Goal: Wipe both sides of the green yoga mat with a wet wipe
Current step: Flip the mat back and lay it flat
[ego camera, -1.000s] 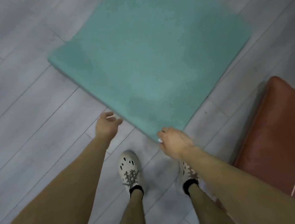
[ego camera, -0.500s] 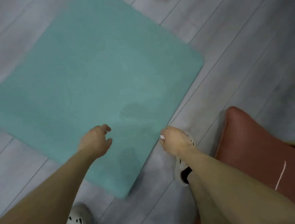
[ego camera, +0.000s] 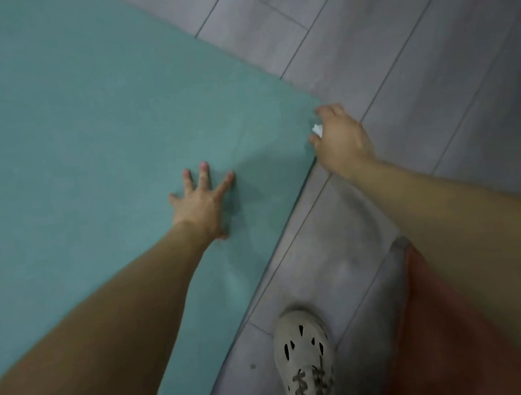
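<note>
Fingers (ego camera: 204, 176) of the left hand (ego camera: 203, 204) are spread and pressed flat on the green yoga mat (ego camera: 83, 136), which is laid on the grey plank floor (ego camera: 396, 35). A crumpled white wet wipe (ego camera: 317, 129) is pinched in the curled right hand (ego camera: 340, 142), held at the mat's corner.

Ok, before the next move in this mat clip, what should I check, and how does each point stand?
1. Wet wipe in the right hand: ok, a white bit shows inside the curled fingers.
2. Left hand flat on the green yoga mat, fingers spread: ok.
3. Mat lying flat: ok where visible.
4. Shoe off the mat: ok, on the floor.
5. Right hand also gripping the mat corner: cannot tell.
6. Sides already wiped: cannot tell.
</note>
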Demonstrator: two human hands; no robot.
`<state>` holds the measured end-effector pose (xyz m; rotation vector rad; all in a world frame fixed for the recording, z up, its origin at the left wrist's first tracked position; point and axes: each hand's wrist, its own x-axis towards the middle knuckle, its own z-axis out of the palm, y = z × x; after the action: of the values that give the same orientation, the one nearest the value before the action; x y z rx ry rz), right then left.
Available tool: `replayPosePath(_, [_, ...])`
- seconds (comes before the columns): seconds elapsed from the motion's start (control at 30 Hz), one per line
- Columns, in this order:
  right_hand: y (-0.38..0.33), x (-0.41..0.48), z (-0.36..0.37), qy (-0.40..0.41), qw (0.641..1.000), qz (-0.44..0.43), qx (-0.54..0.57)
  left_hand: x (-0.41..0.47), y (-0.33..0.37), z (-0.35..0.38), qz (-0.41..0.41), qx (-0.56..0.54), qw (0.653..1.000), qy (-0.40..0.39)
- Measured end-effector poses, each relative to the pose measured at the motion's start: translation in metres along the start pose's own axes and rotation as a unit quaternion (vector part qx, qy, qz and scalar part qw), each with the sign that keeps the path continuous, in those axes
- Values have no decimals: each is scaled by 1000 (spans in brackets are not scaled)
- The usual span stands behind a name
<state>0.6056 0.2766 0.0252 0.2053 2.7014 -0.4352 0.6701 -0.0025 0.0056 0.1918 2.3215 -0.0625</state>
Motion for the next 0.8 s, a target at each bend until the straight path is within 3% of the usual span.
replayPosePath(0.07, [6, 30, 5, 16, 1000, 9, 20, 5, 2, 17, -1, 8, 1000, 18])
replayPosePath(0.23, [14, 73, 25, -51, 998, 24, -13, 9, -5, 24, 16, 33, 999, 36])
replayPosePath(0.37, [14, 77, 19, -11, 999, 12, -40, 10, -5, 23, 19, 39, 999, 32])
replayPosePath(0.5, [7, 56, 16, 79, 990, -29, -110, 10, -5, 14, 22, 29, 999, 11])
replayPosePath(0.63, [-31, 12, 3, 42, 993, -65, -94, 7, -26, -25, 46, -59, 997, -22])
replayPosePath(0.7, [-55, -30, -5, 8, 994, -77, -81, -14, -39, -45, 47, -89, 994, 35])
replayPosePath(0.8, [-91, -116, -3, -39, 991, -106, -74, -75, -57, -63, 26, -137, 972, 187])
